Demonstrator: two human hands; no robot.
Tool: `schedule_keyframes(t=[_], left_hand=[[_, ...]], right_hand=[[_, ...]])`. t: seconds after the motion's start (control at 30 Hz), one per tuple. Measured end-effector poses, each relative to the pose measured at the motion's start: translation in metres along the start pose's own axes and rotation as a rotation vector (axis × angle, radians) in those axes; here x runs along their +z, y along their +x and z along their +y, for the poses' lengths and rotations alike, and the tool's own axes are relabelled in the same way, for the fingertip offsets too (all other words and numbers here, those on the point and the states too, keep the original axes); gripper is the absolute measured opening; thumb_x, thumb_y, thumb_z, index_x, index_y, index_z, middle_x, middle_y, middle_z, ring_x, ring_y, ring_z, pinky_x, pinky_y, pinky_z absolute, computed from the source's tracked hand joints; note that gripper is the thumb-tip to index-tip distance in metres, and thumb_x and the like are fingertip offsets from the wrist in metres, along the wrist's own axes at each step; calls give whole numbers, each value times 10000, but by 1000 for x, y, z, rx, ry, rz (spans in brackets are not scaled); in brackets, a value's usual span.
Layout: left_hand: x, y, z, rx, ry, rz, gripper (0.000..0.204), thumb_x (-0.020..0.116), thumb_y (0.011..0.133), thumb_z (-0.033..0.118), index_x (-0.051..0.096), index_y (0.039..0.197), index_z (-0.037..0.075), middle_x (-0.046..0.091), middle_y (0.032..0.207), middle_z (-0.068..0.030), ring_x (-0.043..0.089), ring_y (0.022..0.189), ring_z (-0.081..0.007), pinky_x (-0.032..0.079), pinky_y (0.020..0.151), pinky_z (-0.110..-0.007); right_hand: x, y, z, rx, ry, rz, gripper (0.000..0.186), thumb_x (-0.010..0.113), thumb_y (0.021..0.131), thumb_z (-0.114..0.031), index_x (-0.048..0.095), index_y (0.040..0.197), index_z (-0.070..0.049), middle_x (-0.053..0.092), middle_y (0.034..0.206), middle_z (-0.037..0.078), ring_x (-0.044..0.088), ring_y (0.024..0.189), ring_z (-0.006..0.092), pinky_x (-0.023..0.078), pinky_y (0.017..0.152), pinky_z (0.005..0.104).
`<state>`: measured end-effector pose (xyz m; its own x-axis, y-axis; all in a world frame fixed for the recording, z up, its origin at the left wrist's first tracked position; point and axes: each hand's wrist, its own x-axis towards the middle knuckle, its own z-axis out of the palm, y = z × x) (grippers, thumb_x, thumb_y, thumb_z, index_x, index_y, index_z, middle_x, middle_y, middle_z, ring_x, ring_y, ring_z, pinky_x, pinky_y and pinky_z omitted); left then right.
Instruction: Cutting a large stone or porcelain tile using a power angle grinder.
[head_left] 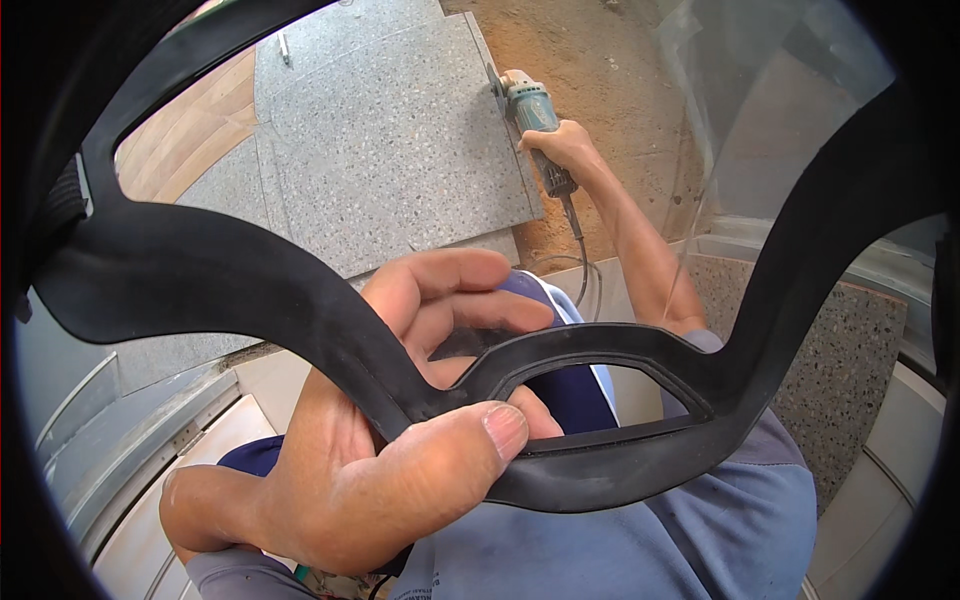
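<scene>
Close in front of the view is a black rubber frame (590, 485) with an oval opening, its bands curving up both sides. My left hand (400, 470) grips its lower middle, with the thumb in front and fingers behind and through the opening. Farther off, my right hand (568, 148) is wrapped round the body of a teal and black angle grinder (536, 108). The grinder's head is at the right edge of a grey speckled stone slab (390, 130); whether the disc touches the slab I cannot tell.
Brown dusty ground (610, 60) lies right of the slab. The grinder's cord (581, 255) trails toward my knees. A pen-like stick (285, 48) rests on the slab, and wood-look planks (205, 120) are at left. A darker speckled slab (840, 370) leans or lies at right.
</scene>
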<state>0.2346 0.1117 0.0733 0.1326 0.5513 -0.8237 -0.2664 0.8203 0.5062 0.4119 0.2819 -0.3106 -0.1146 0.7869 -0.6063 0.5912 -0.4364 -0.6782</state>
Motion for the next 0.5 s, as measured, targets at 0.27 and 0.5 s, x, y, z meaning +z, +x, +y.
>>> schedule_keyframes(t=[0.27,0.5], left_hand=[[-1,2,-4,50,58,-65,977,729,729,254,226,1470,-137,493,1298,-339,727,991,-337,622,934,-408],[1,1,-4,57,82,-67,969,712,731,264,228,1468,-137,488,1293,-337,720,1008,-334,615,942,-411]], right_hand=[[0,2,-2,21,26,-2,502,815,668,-375,730,960,25,705,825,136,664,666,220,495,581,364],[3,8,1,16,13,14,496,813,671,-371,734,949,33,706,818,144,674,666,229,495,573,369]])
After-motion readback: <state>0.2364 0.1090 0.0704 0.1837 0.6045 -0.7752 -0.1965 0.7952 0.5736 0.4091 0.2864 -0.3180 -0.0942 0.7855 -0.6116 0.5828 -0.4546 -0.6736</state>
